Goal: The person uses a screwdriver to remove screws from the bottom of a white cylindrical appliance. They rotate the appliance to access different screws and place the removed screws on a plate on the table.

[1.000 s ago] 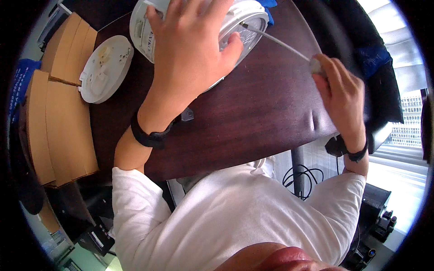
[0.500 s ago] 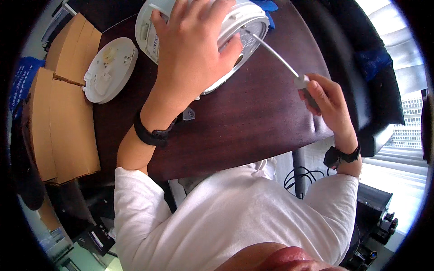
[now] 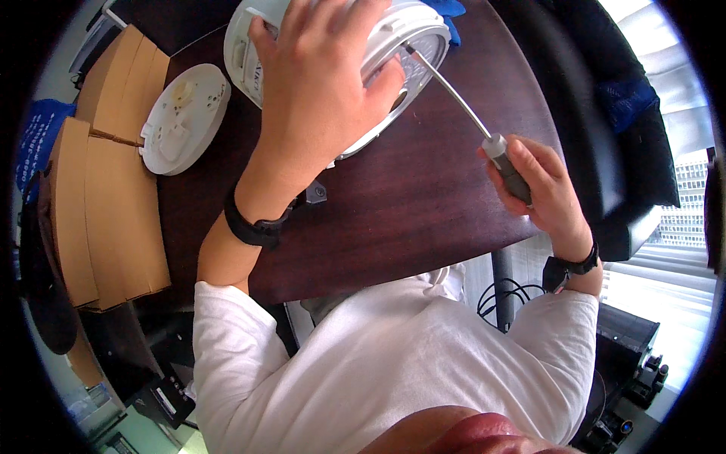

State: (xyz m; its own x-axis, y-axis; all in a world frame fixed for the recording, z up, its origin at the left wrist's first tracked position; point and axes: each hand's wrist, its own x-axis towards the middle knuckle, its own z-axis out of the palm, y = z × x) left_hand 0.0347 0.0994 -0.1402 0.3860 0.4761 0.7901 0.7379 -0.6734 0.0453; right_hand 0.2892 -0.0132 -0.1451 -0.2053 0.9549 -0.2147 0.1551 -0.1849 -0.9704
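Observation:
My left hand is wrapped over a round white appliance housing, tilted on its side at the top of the view. The thumb presses inside its open rim, where a grey patterned inner surface partly shows. In my right hand is a screwdriver with a grey handle and a long metal shaft. Its dark tip meets the rim of the housing, to the right of my left thumb. Whether a screw sits under the tip, I cannot tell. The housing's upper part runs out of view.
A round white cover with small pieces in it lies left on the dark wooden table, beside an open cardboard box. A small grey part sits near my left wrist. Blue material lies behind the housing; a black chair stands right.
The screwdriver's handle has swung slightly left and toward me, with my right hand shifting its grip around it. The tip stays at the rim, and my left hand keeps its hold.

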